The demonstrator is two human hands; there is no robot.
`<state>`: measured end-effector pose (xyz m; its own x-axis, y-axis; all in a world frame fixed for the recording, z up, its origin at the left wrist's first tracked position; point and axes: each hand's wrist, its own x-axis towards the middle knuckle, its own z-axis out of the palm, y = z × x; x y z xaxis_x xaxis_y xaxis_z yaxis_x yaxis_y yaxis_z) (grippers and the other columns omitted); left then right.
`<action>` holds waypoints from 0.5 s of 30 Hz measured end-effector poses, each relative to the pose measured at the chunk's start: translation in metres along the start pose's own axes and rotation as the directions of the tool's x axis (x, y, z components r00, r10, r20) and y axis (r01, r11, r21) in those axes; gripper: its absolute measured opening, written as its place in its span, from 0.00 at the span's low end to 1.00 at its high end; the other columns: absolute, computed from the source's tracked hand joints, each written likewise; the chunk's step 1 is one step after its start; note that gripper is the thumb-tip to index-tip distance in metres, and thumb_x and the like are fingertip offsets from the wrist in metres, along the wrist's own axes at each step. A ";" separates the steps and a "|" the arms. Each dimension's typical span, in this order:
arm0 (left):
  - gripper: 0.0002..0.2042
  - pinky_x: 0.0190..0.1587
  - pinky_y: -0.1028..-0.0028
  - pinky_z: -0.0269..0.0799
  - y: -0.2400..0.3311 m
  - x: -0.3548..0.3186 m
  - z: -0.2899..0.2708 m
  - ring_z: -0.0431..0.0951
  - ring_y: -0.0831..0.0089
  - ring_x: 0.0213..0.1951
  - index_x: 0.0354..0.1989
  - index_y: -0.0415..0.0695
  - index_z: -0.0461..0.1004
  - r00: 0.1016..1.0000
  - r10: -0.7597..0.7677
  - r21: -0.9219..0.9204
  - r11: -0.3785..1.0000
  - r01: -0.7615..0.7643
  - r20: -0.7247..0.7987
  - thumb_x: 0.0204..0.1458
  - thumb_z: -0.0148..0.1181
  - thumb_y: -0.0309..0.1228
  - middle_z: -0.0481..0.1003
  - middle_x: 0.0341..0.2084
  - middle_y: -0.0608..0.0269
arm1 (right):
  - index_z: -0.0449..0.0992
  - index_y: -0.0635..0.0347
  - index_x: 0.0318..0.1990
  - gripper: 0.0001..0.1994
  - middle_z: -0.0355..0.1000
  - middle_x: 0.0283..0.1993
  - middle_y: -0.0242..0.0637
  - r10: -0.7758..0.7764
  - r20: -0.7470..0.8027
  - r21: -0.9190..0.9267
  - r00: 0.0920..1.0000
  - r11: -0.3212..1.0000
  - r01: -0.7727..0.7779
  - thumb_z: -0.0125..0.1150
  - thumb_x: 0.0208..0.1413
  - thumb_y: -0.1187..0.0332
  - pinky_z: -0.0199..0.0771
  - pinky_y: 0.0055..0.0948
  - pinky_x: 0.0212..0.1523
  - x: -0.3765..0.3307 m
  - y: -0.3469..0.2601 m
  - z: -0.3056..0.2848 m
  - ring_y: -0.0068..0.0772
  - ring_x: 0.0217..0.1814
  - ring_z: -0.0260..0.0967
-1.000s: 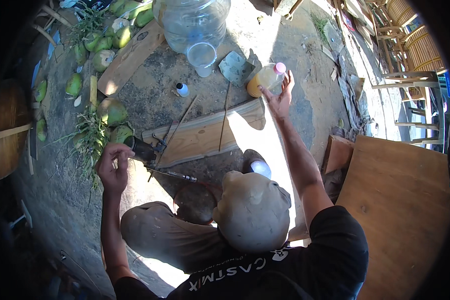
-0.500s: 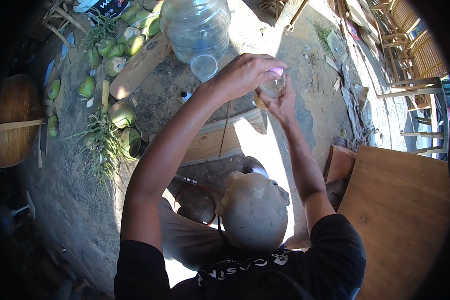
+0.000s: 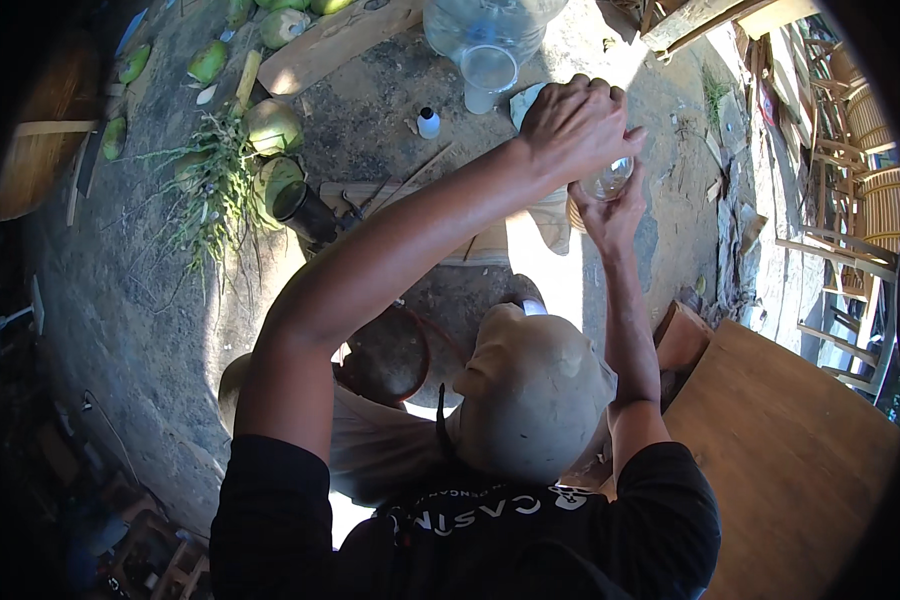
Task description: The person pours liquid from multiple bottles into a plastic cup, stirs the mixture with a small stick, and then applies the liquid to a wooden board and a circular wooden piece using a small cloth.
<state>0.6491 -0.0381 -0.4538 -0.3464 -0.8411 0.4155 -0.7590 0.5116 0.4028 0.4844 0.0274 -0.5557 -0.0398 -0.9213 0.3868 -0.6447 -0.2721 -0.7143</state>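
Observation:
A clear bottle is held out in front of me, above the floor. My right hand is wrapped round its body from the near side. My left hand closes over its top with curled fingers, knuckles up. The bottle's cap is covered by that hand now; the earlier frame shows it pink. Just left of my left hand lies a pale blue-green piece, partly hidden. Beyond my left wrist stands a cloudy plastic cup.
A large clear water jug stands at the far side. A small white bottle stands nearer, beyond a wooden board. Green coconuts and a dark cylinder lie left. A brown wooden panel is at right.
The view has shifted, so the floor things sit higher and farther right. My left hand has turned over the bottle's top, hiding the pink cap. The right hand keeps its hold.

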 end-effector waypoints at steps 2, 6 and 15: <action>0.24 0.33 0.52 0.82 -0.002 -0.001 -0.006 0.86 0.53 0.26 0.28 0.36 0.84 0.999 -0.040 0.008 0.999 0.040 0.019 0.62 0.59 0.48 0.81 0.21 0.44 | 0.64 0.61 0.66 0.43 0.79 0.51 0.56 -0.039 0.015 -0.060 0.999 0.997 0.040 0.84 0.45 0.60 0.84 0.45 0.48 0.004 -0.001 0.002 0.57 0.50 0.83; 0.28 0.33 0.49 0.79 -0.010 0.003 -0.019 0.85 0.52 0.25 0.22 0.39 0.85 0.986 -0.148 0.022 0.989 0.147 0.069 0.63 0.56 0.51 0.81 0.18 0.46 | 0.64 0.62 0.66 0.43 0.79 0.51 0.55 -0.164 0.030 -0.107 0.986 0.980 0.166 0.84 0.44 0.60 0.84 0.44 0.49 0.009 -0.012 0.006 0.54 0.51 0.83; 0.25 0.31 0.60 0.78 -0.092 -0.036 -0.019 0.83 0.62 0.25 0.29 0.37 0.82 0.550 -0.056 -0.171 0.920 0.354 0.833 0.51 0.76 0.52 0.81 0.22 0.52 | 0.64 0.62 0.67 0.37 0.75 0.55 0.40 0.247 -0.157 0.401 0.956 0.901 -0.167 0.80 0.53 0.70 0.78 0.35 0.60 0.007 0.022 -0.040 0.33 0.55 0.76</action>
<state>0.7420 -0.0519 -0.4908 -0.6074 -0.6376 -0.4739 -0.7258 0.2031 0.6572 0.4392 0.0261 -0.5451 -0.3172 -0.9046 0.2847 -0.2675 -0.2027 -0.9420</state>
